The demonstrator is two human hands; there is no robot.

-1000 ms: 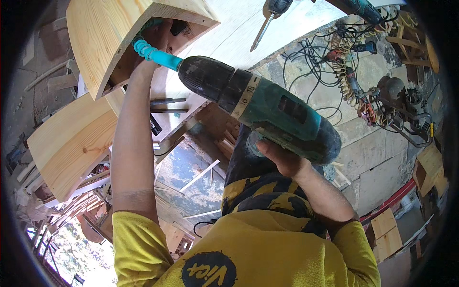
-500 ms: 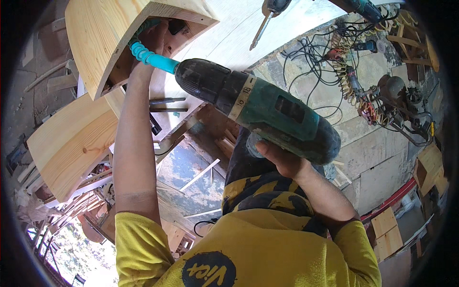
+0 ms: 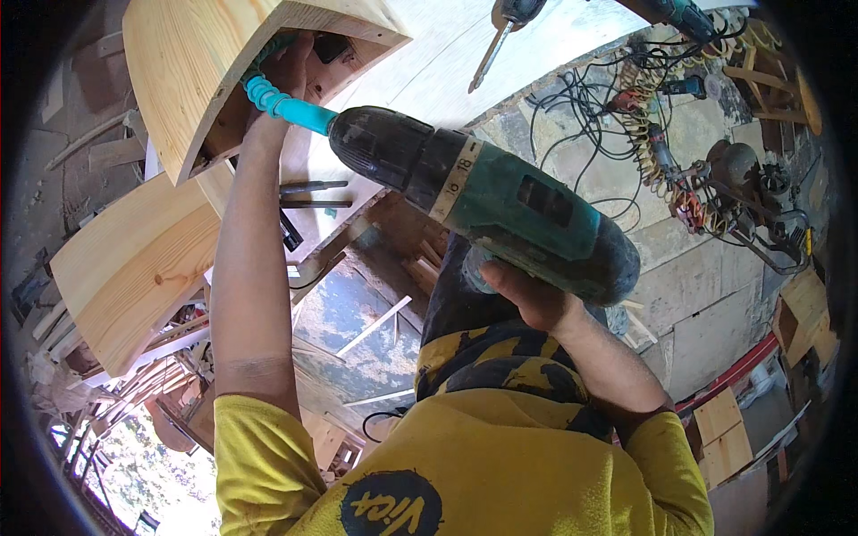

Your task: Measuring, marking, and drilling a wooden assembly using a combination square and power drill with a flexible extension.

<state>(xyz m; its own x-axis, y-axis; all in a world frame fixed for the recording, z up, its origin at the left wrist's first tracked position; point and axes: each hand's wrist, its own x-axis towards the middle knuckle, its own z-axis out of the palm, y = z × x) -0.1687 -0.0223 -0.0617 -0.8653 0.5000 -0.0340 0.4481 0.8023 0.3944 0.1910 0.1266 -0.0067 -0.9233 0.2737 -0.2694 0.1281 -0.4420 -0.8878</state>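
My right hand [image 3: 532, 295] is closed round the grip of a green and black cordless drill [image 3: 523, 210], which lies on a slant with its chuck toward the upper left. A teal flexible shaft [image 3: 299, 114] runs from the chuck into the open side of a curved pale wooden box [image 3: 192, 62]. Inside that box, in shadow, my left hand [image 3: 290, 67] is closed about the far end of the shaft; its fingertips are partly hidden. A small dark block [image 3: 332, 46] sits beside it on the inner wall.
A second curved wooden piece [image 3: 138, 268] stands at the left. Dark rods [image 3: 313, 187] lie on the white worktop [image 3: 402, 67], with a screwdriver-like tool [image 3: 505, 36] farther off. Tangled black cables [image 3: 581, 116] and a coiled hose [image 3: 657, 147] cover the floor at right.
The drill has shifted very slightly to the right with my right hand. My left hand stays inside the wooden box, with hardly any visible movement.
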